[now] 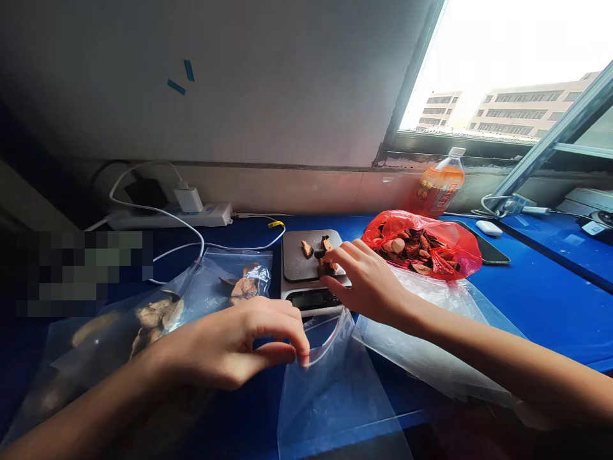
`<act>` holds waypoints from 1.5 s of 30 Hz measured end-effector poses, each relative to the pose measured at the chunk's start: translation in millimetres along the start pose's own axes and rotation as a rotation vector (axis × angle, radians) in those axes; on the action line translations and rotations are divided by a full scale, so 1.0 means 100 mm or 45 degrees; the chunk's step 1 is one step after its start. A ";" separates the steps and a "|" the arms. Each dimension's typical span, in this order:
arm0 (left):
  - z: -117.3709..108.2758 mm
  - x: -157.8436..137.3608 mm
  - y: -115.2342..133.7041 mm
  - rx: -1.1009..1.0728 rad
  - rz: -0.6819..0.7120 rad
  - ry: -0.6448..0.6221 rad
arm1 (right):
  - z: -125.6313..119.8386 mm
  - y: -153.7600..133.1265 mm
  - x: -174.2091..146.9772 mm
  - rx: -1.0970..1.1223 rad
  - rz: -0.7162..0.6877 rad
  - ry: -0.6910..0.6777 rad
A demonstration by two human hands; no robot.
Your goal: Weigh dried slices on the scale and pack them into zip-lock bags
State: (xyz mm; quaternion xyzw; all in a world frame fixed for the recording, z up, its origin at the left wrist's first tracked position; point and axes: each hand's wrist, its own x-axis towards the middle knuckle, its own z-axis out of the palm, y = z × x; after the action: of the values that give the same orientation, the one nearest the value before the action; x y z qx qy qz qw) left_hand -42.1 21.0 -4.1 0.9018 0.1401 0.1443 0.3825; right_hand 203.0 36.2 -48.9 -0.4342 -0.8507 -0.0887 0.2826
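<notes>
A clear zip bag (335,396) hangs from the pinched fingers of my left hand (258,342), its mouth parted near the front of a kitchen scale (292,262). On the scale's dark plate lie a few dried slices (307,249), brown with dark edges. My right hand (364,275) reaches over the plate, thumb and fingers closed around some of these pieces, which its fingers partly cover. The scale's display (311,300) is dark, and I cannot read it. Right of the scale, an open red plastic bag (467,252) holds many similar dried slices.
Clear bags with larger dried slices (245,287) lie at left. Flat clear bags (431,319) lie under my right forearm. Behind stand a power strip (215,214) with white cables and an orange drink bottle (443,185). A phone (495,252) and white case (488,228) are at right.
</notes>
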 end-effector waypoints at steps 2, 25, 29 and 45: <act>0.00 0.00 -0.01 0.015 -0.006 -0.008 | 0.00 0.00 0.00 0.006 0.024 0.059; -0.03 -0.01 -0.01 0.082 -0.051 0.017 | 0.11 0.23 0.33 0.091 0.247 -0.071; -0.04 -0.03 -0.03 0.103 -0.071 0.064 | -0.12 0.17 0.25 0.495 0.315 -0.022; -0.02 0.00 -0.09 0.095 -0.010 0.171 | 0.17 0.03 0.68 -0.071 0.164 -0.326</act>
State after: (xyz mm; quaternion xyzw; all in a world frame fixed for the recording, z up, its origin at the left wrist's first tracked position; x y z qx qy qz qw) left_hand -43.7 28.8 -9.2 0.9033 0.1744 0.1974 0.3388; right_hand 167.4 91.5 -25.5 -0.5034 -0.8474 -0.0379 0.1648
